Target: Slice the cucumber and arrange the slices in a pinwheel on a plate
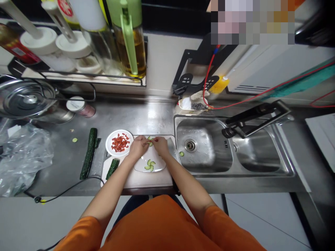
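Orange shirt (pixel 167 226) nearest, bare forearms (pixel 188 181) reaching over the near edge of the counter (pixel 65 157). Left hand (pixel 138 146) and right hand (pixel 160 145) meet by the far edge of a plate (pixel 142 163), both drawn into a pinch at some cucumber slices (pixel 150 143); cannot tell whether either grasps a slice or merely presses on it. Working both together probably gives finer control of such small pieces. Near group of slices (pixel 150 165) lies fanned like a pinwheel by the plate's near edge. Plate rests on a cutting board (pixel 154 181), presumably for level footing. Saucer (pixel 108 143) of red berries (pixel 120 143) stands at the board's far left corner, likely for short reach. Short cucumber piece (pixel 112 168) lies at the board's left edge; long cucumber (pixel 89 153) farther left on the counter, apparently set aside to leave elbow room
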`<move>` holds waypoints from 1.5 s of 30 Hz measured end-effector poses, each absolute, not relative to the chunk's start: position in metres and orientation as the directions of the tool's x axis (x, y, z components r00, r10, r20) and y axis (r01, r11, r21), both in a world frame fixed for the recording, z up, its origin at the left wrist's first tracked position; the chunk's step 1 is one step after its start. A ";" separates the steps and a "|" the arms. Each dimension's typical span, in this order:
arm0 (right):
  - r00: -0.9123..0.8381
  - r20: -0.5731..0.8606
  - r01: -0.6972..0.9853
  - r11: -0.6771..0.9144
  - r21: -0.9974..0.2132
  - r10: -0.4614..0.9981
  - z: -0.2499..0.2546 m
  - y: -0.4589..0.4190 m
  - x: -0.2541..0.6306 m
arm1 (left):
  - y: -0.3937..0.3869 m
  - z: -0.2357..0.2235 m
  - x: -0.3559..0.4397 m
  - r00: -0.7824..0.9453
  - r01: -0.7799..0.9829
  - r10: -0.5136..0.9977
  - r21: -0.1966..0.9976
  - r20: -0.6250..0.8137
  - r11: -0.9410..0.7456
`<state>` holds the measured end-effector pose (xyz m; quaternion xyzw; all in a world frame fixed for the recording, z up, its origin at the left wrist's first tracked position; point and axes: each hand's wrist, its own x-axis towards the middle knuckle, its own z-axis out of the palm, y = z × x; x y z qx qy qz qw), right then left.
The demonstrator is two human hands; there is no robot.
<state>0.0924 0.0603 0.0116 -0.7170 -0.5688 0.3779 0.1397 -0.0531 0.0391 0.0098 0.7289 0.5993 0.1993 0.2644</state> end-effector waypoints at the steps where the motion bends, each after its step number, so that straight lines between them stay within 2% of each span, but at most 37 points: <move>1: 0.072 -0.384 0.712 -0.317 -0.626 0.921 0.011 0.060 0.092 | 0.039 0.008 -0.053 0.208 0.774 0.978 0.616 -0.029 -0.147; 13: 0.081 -0.372 0.744 -0.305 -0.595 0.925 0.012 0.060 0.089 | 0.039 0.000 -0.053 0.198 0.788 0.979 0.601 -0.040 -0.135; 45: 0.072 -0.320 0.698 -0.277 -0.660 0.945 0.012 0.052 0.096 | 0.029 0.018 -0.056 0.135 0.760 0.990 0.644 -0.032 -0.083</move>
